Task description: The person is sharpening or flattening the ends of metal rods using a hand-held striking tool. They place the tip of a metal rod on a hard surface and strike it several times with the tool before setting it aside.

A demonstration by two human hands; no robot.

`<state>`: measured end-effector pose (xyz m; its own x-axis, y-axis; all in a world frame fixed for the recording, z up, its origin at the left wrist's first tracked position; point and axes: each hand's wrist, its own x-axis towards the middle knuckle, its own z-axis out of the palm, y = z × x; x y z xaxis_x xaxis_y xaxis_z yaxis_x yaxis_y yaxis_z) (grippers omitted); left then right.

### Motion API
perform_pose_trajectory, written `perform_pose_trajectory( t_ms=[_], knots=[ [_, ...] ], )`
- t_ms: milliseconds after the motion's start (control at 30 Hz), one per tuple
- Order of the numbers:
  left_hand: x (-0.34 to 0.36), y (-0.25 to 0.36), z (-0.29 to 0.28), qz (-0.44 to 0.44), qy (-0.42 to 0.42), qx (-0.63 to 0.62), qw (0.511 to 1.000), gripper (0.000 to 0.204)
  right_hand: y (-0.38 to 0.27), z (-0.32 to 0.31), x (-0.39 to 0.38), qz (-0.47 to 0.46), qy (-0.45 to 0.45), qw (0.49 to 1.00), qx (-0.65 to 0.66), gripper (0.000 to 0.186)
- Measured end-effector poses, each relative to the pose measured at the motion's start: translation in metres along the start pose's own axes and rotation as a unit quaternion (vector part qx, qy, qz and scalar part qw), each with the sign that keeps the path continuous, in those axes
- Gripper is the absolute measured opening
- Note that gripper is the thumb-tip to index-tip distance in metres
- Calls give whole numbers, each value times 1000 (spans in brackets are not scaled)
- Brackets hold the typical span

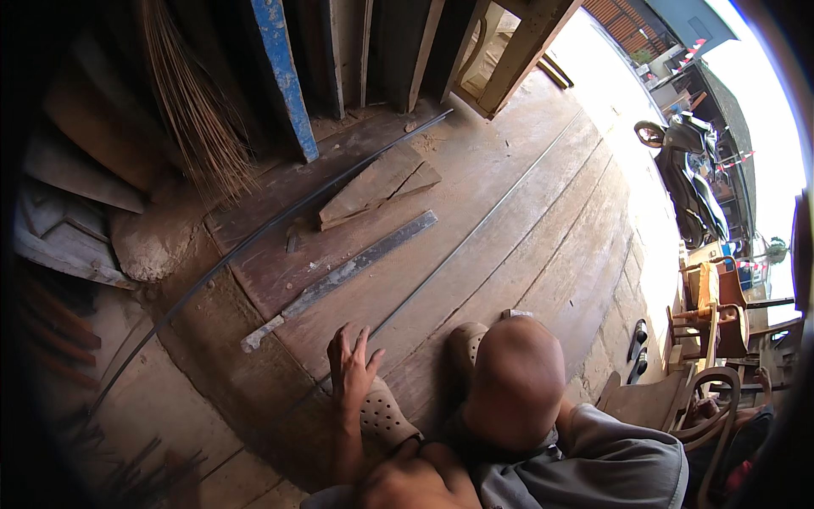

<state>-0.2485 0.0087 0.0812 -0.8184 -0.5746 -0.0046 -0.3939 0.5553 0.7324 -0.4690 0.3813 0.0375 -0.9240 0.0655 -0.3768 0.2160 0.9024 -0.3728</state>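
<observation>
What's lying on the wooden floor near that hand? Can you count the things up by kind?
Long flat grey metal bar: 1
Thin dark rods, one curved, one straight: 2
Loose brown wooden board pieces: 2
Straw broom, leaning at the wall: 1
Beige perforated clogs: 2
Total: 8
The left hand rests flat on the floor; no right hand shows.

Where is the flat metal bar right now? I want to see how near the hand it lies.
In the head view the flat metal bar lies diagonally on the plank floor, left of centre, just above the left hand and below the wood wedge.
</observation>
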Motion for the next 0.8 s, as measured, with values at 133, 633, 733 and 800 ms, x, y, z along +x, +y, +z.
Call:
perform_pose_trajectory(
  t_ms=[133, 633, 733, 800],
  knots=[
    [-14, -27, -24, -42, 115, 6, 992, 47, -4, 8, -3, 4, -13, 1000, 9, 48],
    [-164, -141, -44, -222, 2, 24, 975, 24, 16, 3, -1, 39, -8, 999, 36, 55],
    [-151, -130, -40, -208, 34, 35, 977, 21, 18, 2, -2, 41, -7, 998, 37, 56],
    [-128, -106, -34, -198, 40, 37, 979, 20, 20, 2, -3, 44, -8, 998, 34, 57]
  ],
)
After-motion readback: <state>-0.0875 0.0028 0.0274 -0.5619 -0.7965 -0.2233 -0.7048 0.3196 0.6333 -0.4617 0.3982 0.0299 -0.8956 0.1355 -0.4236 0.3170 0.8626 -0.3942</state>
